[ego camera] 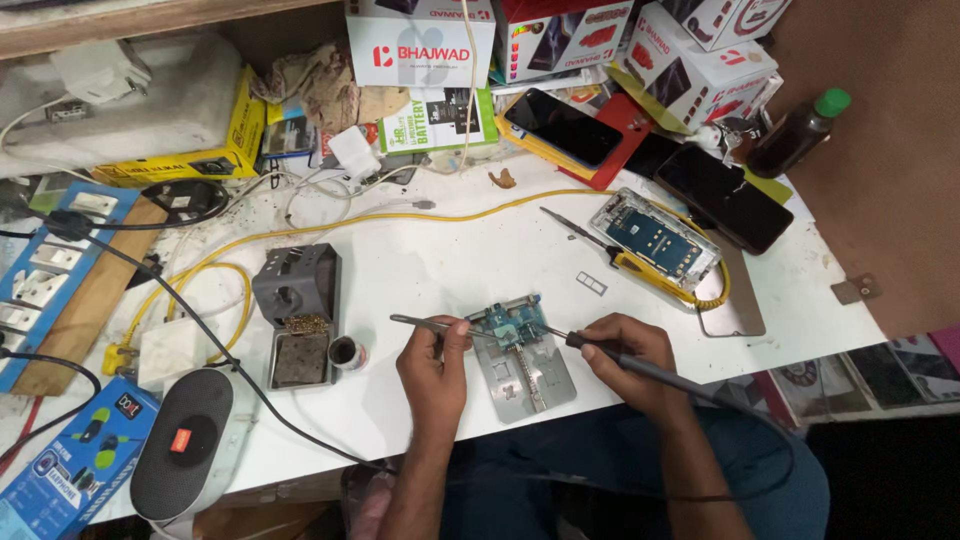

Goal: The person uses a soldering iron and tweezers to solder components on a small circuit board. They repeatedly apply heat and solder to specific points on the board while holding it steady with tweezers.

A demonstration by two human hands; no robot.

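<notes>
Head view — my left hand [432, 362] pinches tweezers [430, 323], my right hand [625, 355] grips the soldering iron [600, 350], both tips meeting over the circuit board [512, 322] between them.

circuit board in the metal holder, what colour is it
Blue-green, best seen in the head view: circuit board on the metal holder.

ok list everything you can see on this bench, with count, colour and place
circuit board: 1, blue-green, clamped on holder, centre
metal holder plate: 1, silver, front edge
tweezers: 1, silver, in left hand
soldering iron: 1, black, in right hand
iron stand: 1, grey, left of centre
phone frame: 1, clear with blue board, right
screwdriver: 1, yellow handle, right
phones: about 3, dark, back right
bottle: 1, dark, green cap, far right
boxes: several, white and red, back
yellow cable: 1, across table
speaker: 1, grey, front left
left hand: 1
right hand: 1
</notes>
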